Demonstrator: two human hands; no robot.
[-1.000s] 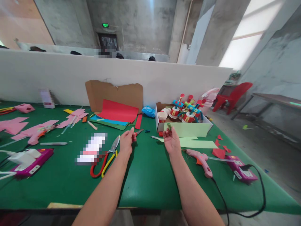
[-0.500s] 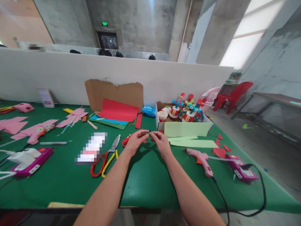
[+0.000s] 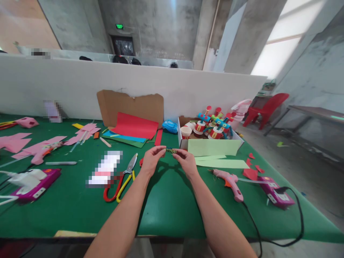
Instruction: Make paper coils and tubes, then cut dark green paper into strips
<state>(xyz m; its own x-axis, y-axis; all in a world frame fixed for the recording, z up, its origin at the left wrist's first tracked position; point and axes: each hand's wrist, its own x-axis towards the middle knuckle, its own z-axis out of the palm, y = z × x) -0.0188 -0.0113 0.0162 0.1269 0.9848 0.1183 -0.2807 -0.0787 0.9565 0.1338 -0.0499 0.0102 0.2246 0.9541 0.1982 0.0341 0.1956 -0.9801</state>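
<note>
Evidently for easy reach, the green-covered table (image 3: 172, 211) bears a white cardboard box (image 3: 184, 144) at two o'clock and a pink plastic glue gun (image 3: 232, 182) at four from the left hand (image 3: 151, 161) and right hand (image 3: 188, 163), whose nearly closed fingertips pinch opposite ends of a yellow-green striped coil (image 3: 172, 151) between them, seemingly steadying it.

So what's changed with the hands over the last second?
The right hand moved left, bringing the small, green-striped coil it held over to the left hand. The fingers of both hands now hold the coil between them. The pink glue gun and the large metal shears with red and yellow handles stayed put.
</note>
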